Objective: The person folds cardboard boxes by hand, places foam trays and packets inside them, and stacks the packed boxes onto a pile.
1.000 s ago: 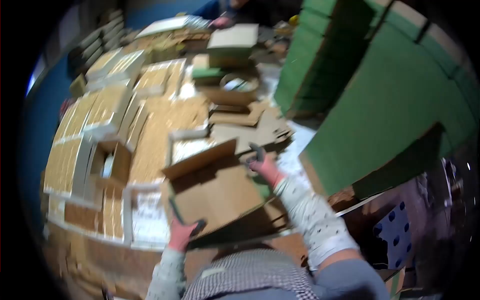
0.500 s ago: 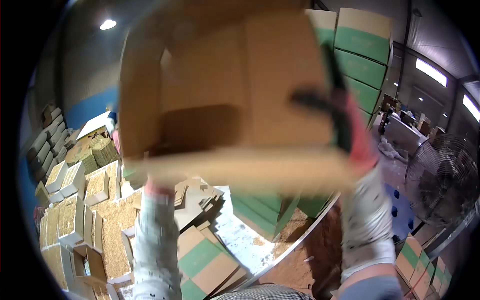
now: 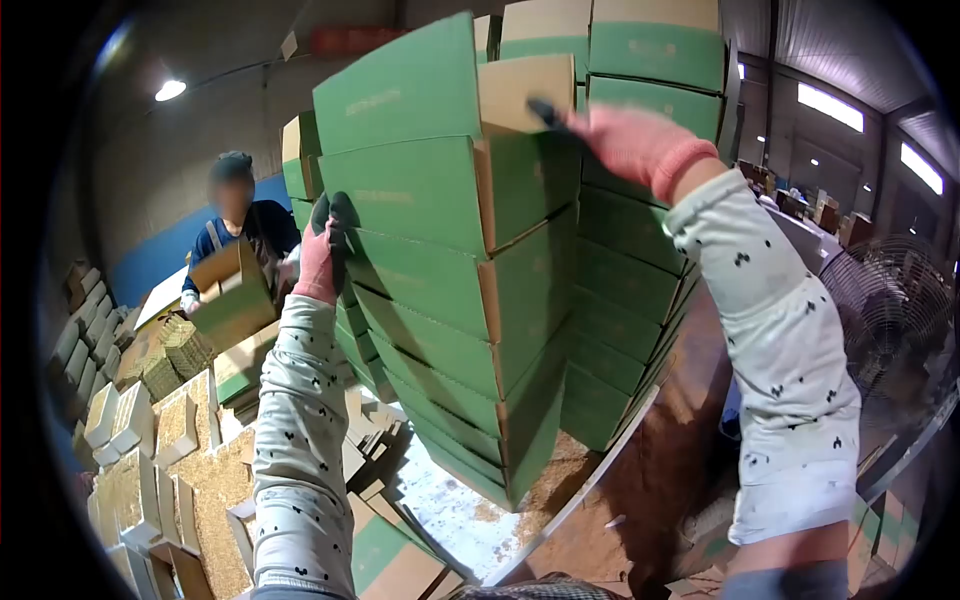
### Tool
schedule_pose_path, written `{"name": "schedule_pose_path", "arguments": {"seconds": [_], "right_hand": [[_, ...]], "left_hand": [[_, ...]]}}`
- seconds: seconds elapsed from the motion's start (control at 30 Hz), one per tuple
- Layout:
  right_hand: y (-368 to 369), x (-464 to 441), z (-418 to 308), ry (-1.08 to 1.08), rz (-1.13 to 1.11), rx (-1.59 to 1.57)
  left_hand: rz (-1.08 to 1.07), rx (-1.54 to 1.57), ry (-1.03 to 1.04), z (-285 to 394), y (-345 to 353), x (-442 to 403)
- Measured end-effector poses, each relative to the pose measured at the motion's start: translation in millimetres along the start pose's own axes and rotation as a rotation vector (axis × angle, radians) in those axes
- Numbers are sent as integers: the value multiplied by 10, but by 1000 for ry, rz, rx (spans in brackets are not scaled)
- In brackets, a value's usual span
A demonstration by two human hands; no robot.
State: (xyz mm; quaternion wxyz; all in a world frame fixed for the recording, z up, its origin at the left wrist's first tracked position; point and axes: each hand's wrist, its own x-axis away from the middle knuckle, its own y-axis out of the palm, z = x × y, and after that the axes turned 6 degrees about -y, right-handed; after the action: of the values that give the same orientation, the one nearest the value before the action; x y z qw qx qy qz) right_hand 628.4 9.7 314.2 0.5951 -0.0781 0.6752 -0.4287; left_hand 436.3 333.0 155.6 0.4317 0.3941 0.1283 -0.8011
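A tall stack of green and brown cardboard boxes (image 3: 420,195) stands right in front of me, its top box (image 3: 400,95) slightly askew. My left hand (image 3: 322,258), in a pink glove with dark fingertips, lies along the stack's left side near the second box, fingers stretched upward. My right hand (image 3: 630,145), gloved the same way and a little blurred, is at the right side of the upper boxes with its fingers extended. Whether it touches the cardboard is hard to see.
More green boxes (image 3: 655,45) are piled behind. A co-worker (image 3: 240,220) at the left holds an open carton (image 3: 232,300). Trays of yellowish material (image 3: 180,430) fill the lower left; flattened cardboard (image 3: 400,560) lies below. A large fan (image 3: 885,320) stands at right.
The open box that both hands held up before my face is now on the stack. My right hand has come off its edge, and the co-worker has come into fuller view.
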Motion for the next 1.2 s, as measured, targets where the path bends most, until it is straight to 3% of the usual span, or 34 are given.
{"name": "schedule_pose_path", "arguments": {"seconds": [0.03,0.07,0.1,0.17,0.2,0.23,0.27,0.3,0.33,0.37,0.4,0.43,0.5,0.53,0.57,0.6,0.63,0.7,0.77,0.8,0.83,0.9,0.97,1.0,1.07,1.13,1.2], "right_hand": [[50,-63,13,-31,75,-43],[242,-172,130,-337,237,-39],[508,-162,178,-370,292,-135],[1110,-103,213,-429,408,-337],[1378,47,250,-541,708,-233],[1383,284,213,-521,687,-92],[1600,587,268,-526,681,-76],[1464,951,80,-337,424,-549],[1524,1309,-66,-20,279,-740],[1587,1784,-379,35,322,-957],[1560,2249,-550,18,352,-1046],[1556,2616,-789,-7,331,-1113],[1473,2947,-1316,-169,274,-1049],[1481,2987,-1578,-253,196,-1170],[1502,2969,-1826,-372,144,-1255],[1449,2962,-2076,-362,43,-1347],[1379,2904,-2331,-354,-43,-1430],[1164,2681,-2767,-694,-147,-1017],[1040,2595,-3262,-864,-218,-860],[1114,2610,-3451,-927,-243,-905],[1095,2706,-3551,-912,-301,-956],[1068,2828,-3716,-871,-389,-1050],[1152,2980,-3808,-849,-616,-1208],[1285,3129,-3779,-823,-640,-1191],[1283,3223,-3715,-771,-758,-1240],[1362,3350,-3596,-563,-886,-1434],[1390,3390,-3475,-410,-953,-1558]], "left_hand": [[3,-98,54,8,5,1],[11,-197,104,12,-19,24],[50,-214,-36,19,-52,22],[75,-366,-71,225,47,219],[70,-295,-87,210,33,420],[3,-201,-144,237,-46,779],[-86,-347,-295,205,-318,1183],[-253,-701,-433,184,-669,1662],[-485,-1060,-508,168,-1017,2144],[-917,-1630,-1023,267,-1606,3103],[-871,-1664,-1354,269,-1998,3668],[-724,-1733,-1344,-9,-2584,4474],[-375,-1758,-1259,178,-2973,5130],[-449,-1649,-1393,111,-3216,5134],[-447,-1814,-1273,95,-3327,5207],[-216,-1952,-919,94,-3344,5268],[15,-1897,-760,419,-3111,4902],[29,-1587,-737,1003,-2906,4237],[-45,-1455,-631,1229,-2783,4068],[-154,-1477,-759,1130,-2875,4148],[-308,-1607,-903,871,-3003,4309],[-415,-1735,-1168,607,-3014,4665],[-233,-1654,-1228,118,-3342,5322],[-178,-1657,-1127,235,-3248,5323],[-321,-1531,-1262,353,-3275,5069],[-422,-1425,-1336,369,-3375,5063],[-602,-1161,-1631,461,-3338,4936]]}}
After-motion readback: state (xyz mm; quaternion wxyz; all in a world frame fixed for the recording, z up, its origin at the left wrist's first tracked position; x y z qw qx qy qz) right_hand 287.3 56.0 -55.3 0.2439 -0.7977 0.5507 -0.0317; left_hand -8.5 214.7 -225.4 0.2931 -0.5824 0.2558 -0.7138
